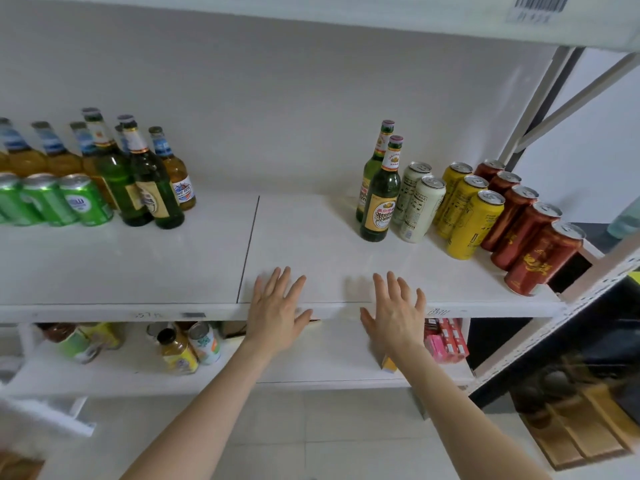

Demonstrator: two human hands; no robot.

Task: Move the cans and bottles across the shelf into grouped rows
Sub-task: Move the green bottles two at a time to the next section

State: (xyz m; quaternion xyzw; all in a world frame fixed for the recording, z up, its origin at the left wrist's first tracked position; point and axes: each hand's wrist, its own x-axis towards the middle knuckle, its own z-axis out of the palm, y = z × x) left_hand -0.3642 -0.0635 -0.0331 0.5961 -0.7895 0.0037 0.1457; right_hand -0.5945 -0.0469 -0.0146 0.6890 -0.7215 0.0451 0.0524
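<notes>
Already 2 green bottles (379, 199), 2 white cans (417, 206), 3 yellow cans (471, 216) and 5 red cans (530, 244) stand in rows at the right of the shelf (311, 244); mixed bottles (152, 181) and green cans (83, 202) crowd its left. The left hand (277, 313) and right hand (398, 317) are empty at the front edge, fingers spread; reaching into that crowd could topple a bottle

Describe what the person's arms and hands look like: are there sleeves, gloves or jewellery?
The left forearm and the right forearm are bare down to the bottom edge of the picture; no sleeve shows. The left hand and the right hand wear no gloves, and no ring, watch or bracelet is visible.
</notes>
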